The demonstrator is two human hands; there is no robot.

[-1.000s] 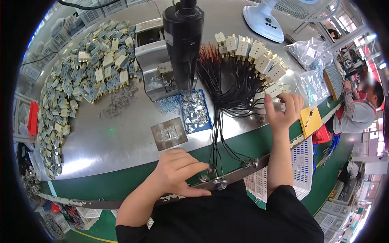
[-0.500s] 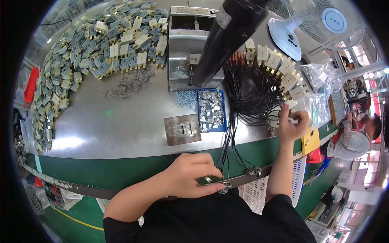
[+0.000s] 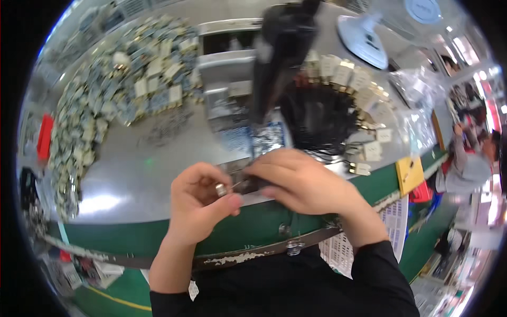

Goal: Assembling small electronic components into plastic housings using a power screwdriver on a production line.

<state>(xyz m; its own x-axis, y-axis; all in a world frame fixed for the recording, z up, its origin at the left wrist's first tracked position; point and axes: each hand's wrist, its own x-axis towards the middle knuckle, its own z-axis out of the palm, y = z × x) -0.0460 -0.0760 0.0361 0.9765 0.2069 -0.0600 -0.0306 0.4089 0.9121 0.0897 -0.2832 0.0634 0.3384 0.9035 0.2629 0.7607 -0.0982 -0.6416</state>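
- Your left hand (image 3: 198, 203) is half curled over the near part of the bench, with a small silver metal piece (image 3: 222, 189) pinched between thumb and fingers.
- Your right hand (image 3: 306, 179) comes in just beside it, palm down, fingers bent toward the left fingertips; you have them drawn close together, but whether they grip anything is hidden and blurred.
- The silver piece sits at your left fingertips, in front of a flat metal plate (image 3: 236, 165) that your hands partly cover.
- Beyond your right hand lie silver metal tabs (image 3: 268, 138) and a bundle of black wires (image 3: 319, 119), with cream connector blocks (image 3: 364, 98) arced around its far and right sides.
- Shiny round metal parts (image 3: 294, 247) rest at the bench edge, nearest your body.
- To your left spreads a large pile of grey and cream housings (image 3: 153, 79), with loose springs (image 3: 166, 127) just beside it.
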